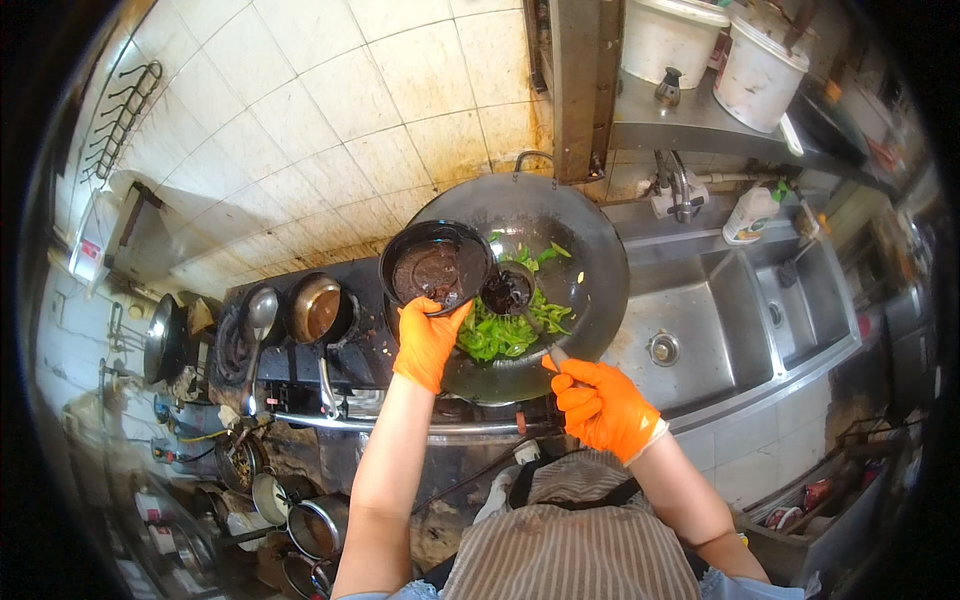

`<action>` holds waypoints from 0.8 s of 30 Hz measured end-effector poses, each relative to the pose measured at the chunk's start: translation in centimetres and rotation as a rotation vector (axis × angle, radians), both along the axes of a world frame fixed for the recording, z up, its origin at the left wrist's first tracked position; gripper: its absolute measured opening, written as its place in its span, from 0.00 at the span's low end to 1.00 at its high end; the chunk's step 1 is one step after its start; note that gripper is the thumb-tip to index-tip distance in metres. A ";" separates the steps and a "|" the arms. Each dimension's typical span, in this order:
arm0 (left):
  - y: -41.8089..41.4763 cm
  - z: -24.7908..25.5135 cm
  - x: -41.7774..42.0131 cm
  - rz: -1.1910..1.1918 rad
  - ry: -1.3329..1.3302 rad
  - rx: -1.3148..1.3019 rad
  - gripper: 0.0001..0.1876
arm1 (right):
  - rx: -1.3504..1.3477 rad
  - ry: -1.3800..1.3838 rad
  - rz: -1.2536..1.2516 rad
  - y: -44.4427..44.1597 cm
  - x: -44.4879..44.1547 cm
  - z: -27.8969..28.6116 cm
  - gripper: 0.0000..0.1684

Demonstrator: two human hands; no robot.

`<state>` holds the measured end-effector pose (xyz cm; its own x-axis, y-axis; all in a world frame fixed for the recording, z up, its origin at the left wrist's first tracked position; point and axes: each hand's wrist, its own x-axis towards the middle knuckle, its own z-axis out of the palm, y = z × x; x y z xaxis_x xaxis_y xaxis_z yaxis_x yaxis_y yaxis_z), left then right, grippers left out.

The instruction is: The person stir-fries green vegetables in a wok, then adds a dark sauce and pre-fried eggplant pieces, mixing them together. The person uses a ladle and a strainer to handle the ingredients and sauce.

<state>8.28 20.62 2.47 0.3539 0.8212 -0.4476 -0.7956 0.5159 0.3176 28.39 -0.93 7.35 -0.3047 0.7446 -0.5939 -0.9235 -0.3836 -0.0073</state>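
Observation:
Gloved in orange, my left hand point(429, 341) grips the near rim of a black bowl point(435, 266), tilted over the left side of a large wok point(581, 225). A dark brown sauce or paste coats the inside of the bowl. My right hand point(604, 405), also in an orange glove, is closed around the handle of a ladle point(510, 289). Dark sauce fills the ladle's cup, which is beside the bowl's right rim and above the greens. Sliced green vegetables point(502, 334) lie in the wok, partly hidden by the ladle and bowl.
Left of the wok, a saucepan point(315, 307) and a metal ladle point(262, 311) rest on the dark stove. A double steel sink point(697, 330) adjoins the wok's right side, with a white jug point(752, 214) behind it. A steel post point(581, 90) rises behind the wok.

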 end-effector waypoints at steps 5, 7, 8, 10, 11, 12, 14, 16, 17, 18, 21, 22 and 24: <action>-0.4 1.6 -1.6 -0.020 -0.142 0.052 0.35 | 0.037 -0.718 0.189 -0.2 -1.5 0.8 0.19; -0.5 2.3 -2.6 0.001 -0.112 0.067 0.35 | 0.067 -0.900 0.263 -0.3 -1.8 0.8 0.22; -0.7 2.7 -3.1 0.013 -0.096 0.084 0.34 | 0.082 -1.048 0.283 -0.6 -2.0 0.9 0.23; -1.1 3.7 -3.7 0.045 -0.075 0.063 0.34 | 0.115 -1.344 0.317 -1.4 -2.6 1.1 0.25; -1.2 3.9 -4.0 0.058 -0.094 0.060 0.34 | 0.175 -1.480 0.297 -1.6 -2.5 0.6 0.26; -1.4 4.1 -4.4 0.072 -0.113 0.058 0.34 | 0.238 -1.613 0.273 -1.8 -2.3 -0.1 0.28; -1.6 4.1 -5.4 0.084 -0.127 0.081 0.34 | 0.331 -1.803 0.273 -2.4 -1.9 -0.3 0.29; -2.0 4.3 -5.9 0.097 -0.142 0.102 0.34 | 0.385 -1.920 0.323 -3.1 -1.6 0.4 0.28; -2.3 4.5 -6.1 0.104 -0.150 0.112 0.34 | 0.360 -1.848 0.410 -3.5 -1.4 0.0 0.28; -2.5 4.6 -6.1 0.103 -0.161 0.130 0.34 | 0.332 -1.774 0.489 -4.0 -1.2 -0.6 0.28; -3.2 4.7 -6.3 0.101 -0.190 0.173 0.35 | 0.322 -1.908 0.688 -3.6 -1.1 -2.0 0.27; -3.4 4.7 -6.5 0.099 -0.195 0.180 0.35 | 0.329 -2.012 0.752 -3.3 -1.2 -2.4 0.26; -4.1 4.8 -6.9 0.106 -0.184 0.178 0.35 | 0.250 -2.100 0.719 -0.9 -0.8 -2.3 0.26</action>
<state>1.36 16.51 7.30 0.3235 0.9182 -0.2287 -0.8951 0.3753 0.2407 27.58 -1.85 5.08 0.2713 0.9222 -0.2756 0.7175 -0.3846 -0.5808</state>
